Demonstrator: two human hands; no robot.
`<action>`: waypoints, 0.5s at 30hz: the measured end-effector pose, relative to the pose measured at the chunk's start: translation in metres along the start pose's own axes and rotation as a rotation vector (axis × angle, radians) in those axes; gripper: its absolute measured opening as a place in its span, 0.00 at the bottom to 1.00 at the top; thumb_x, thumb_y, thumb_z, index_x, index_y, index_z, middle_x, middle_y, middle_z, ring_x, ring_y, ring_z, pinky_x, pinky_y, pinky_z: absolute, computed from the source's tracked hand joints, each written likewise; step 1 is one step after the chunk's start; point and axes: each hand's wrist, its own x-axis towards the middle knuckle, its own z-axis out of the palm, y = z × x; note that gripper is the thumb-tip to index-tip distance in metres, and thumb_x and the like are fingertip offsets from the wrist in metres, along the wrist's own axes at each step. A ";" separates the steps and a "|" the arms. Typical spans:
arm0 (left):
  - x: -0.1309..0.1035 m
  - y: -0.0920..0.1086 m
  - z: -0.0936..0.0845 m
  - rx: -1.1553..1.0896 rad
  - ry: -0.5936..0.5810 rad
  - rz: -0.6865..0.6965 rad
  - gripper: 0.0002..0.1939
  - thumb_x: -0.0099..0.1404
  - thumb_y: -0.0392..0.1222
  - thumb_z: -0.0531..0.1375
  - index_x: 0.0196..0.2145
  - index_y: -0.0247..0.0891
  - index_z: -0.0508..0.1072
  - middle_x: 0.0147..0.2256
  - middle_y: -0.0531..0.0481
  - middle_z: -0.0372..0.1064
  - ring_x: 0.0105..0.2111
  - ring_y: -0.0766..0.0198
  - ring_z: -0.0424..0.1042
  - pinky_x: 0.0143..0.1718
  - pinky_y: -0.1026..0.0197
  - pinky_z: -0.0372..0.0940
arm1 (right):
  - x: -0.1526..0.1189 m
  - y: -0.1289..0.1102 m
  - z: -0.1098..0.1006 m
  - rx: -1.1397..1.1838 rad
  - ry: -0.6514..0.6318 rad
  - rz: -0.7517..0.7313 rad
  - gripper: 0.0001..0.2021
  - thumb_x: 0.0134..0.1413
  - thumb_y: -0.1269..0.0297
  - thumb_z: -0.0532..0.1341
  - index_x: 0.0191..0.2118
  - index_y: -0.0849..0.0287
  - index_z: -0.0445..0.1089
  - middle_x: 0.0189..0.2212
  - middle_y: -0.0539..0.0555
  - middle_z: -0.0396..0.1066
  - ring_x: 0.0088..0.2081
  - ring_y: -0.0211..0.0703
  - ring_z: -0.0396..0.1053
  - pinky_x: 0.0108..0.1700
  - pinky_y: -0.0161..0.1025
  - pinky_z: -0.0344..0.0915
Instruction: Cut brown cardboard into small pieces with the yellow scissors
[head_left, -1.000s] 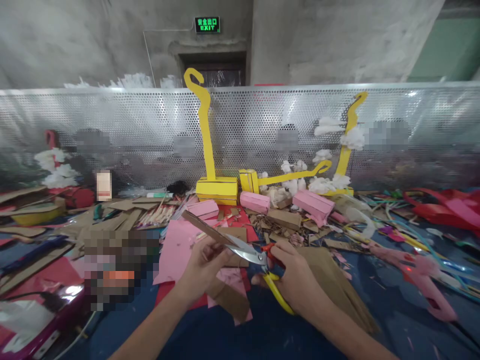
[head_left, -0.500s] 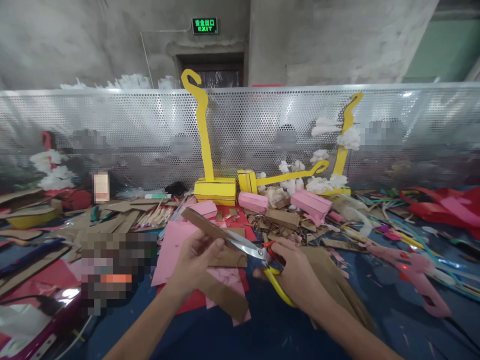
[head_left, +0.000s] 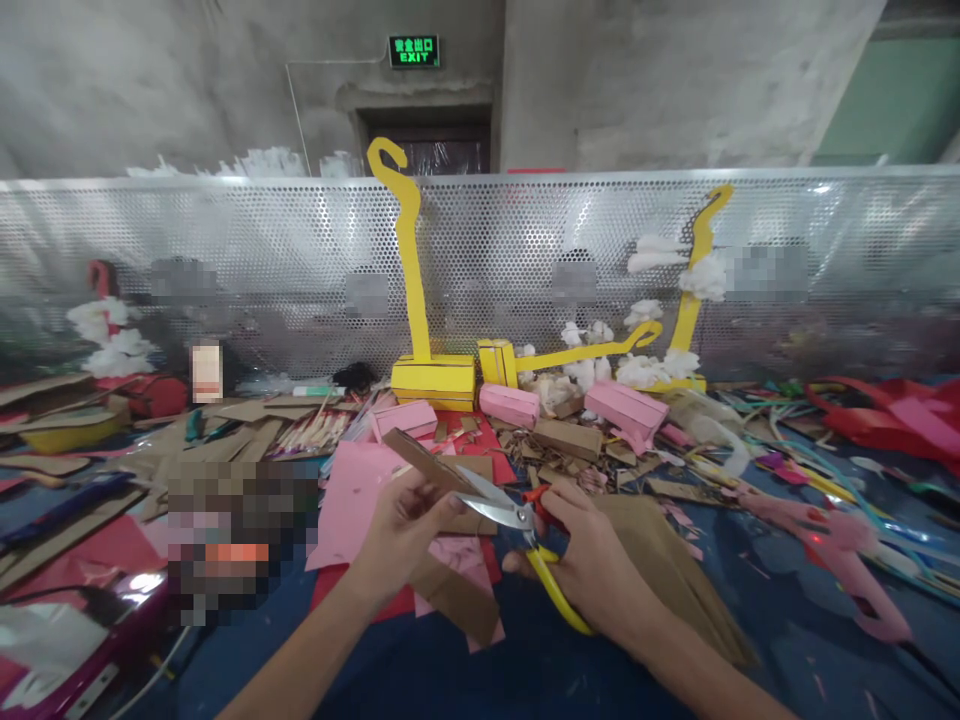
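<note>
Between its thumb and fingers, my left hand [head_left: 405,525] pinches a narrow brown cardboard strip [head_left: 421,460] that slants up to the left. My right hand [head_left: 581,540] grips scissors [head_left: 517,515] with one red and one yellow handle. Their blades are parted and lie at the strip's right end, beside my left thumb. Below my hands, another cardboard piece [head_left: 459,595] lies over pink paper [head_left: 349,500] and red paper on the blue table [head_left: 540,660].
Yellow hook-topped stands [head_left: 412,280] rise by a perforated metal panel [head_left: 292,240]. Pink blocks [head_left: 626,408] and brown scraps lie ahead. A pink glue gun [head_left: 840,545] with a red light is at right. Cardboard and tools cover the left side.
The scissor blades have opened wider, with the yellow handle swung away from the red one. The strip and both hands have shifted slightly; the view has moved a little.
</note>
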 end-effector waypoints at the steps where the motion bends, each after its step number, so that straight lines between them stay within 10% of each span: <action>1: 0.000 0.000 0.000 -0.009 -0.002 0.000 0.11 0.64 0.40 0.65 0.45 0.37 0.77 0.41 0.45 0.80 0.41 0.56 0.78 0.43 0.58 0.74 | 0.000 0.001 0.000 0.004 0.007 0.000 0.21 0.48 0.50 0.70 0.25 0.54 0.58 0.31 0.51 0.63 0.34 0.47 0.64 0.35 0.41 0.60; 15: 0.001 0.006 0.004 0.073 0.038 0.006 0.13 0.61 0.43 0.67 0.43 0.36 0.79 0.43 0.43 0.80 0.43 0.54 0.78 0.46 0.57 0.73 | -0.006 -0.003 0.002 0.021 -0.053 -0.004 0.17 0.49 0.53 0.70 0.34 0.54 0.62 0.39 0.54 0.65 0.42 0.51 0.64 0.43 0.45 0.63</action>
